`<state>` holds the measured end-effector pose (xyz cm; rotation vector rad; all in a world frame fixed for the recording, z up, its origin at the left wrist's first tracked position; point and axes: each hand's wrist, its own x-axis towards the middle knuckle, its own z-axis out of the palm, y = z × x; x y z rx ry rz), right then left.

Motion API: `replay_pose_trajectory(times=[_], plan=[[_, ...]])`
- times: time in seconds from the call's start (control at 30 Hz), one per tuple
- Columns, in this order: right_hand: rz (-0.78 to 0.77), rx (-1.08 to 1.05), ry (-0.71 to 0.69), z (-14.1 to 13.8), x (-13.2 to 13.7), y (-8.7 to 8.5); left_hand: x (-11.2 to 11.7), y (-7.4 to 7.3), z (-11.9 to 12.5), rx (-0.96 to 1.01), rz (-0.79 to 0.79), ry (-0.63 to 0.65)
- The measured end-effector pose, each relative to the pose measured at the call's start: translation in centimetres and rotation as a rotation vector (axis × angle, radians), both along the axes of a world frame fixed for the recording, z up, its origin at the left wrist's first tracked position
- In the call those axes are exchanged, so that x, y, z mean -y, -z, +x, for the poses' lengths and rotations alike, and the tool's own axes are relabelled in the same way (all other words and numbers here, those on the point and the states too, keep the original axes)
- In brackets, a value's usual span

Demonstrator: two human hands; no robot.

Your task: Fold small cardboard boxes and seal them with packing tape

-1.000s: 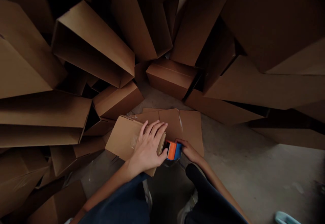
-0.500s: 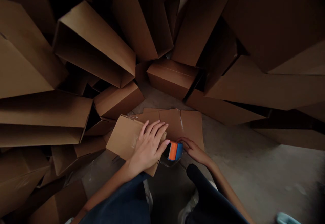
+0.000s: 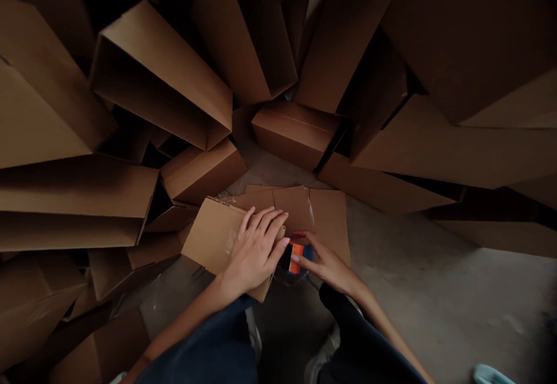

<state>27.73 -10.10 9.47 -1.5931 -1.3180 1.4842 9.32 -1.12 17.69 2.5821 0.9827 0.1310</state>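
The right hand [image 3: 334, 269] has half-curled round the orange-and-blue tool [image 3: 297, 250], probably steadying it (firmly? can't tell); the left hand [image 3: 253, 257] lies spread on the box [image 3: 212, 230].

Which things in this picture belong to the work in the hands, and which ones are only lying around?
Seemingly in use:
brown rectangular cardboard box, under left hand
orange-and-blue blocky object, at right hand

Apparently lying around:
open-ended brown cardboard boxes
pale turquoise object, lower right
flattened brown cardboard, role unclear
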Motion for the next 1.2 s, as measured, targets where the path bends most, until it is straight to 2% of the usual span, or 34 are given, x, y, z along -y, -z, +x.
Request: replay_pose_trajectory(times=[0.27,0.67,0.83,1.0,1.2], plan=[[0.014,0.058,-0.012,-1.4,0.2,0.8,0.0,0.0,0.0,0.002,-0.002,-0.002],[0.018,0.060,-0.072,-1.5,0.3,1.4,0.2,0.1,0.0,0.008,0.008,0.005],[0.018,0.067,-0.096,-0.6,0.5,1.6,0.1,0.2,-0.1,0.010,0.011,0.002],[0.062,0.072,-0.187,0.4,1.4,3.2,-0.1,0.1,-0.1,0.028,0.003,-0.003],[0.173,0.194,-0.114,-0.9,2.0,6.1,0.0,-0.3,-0.1,0.001,-0.017,0.025]])
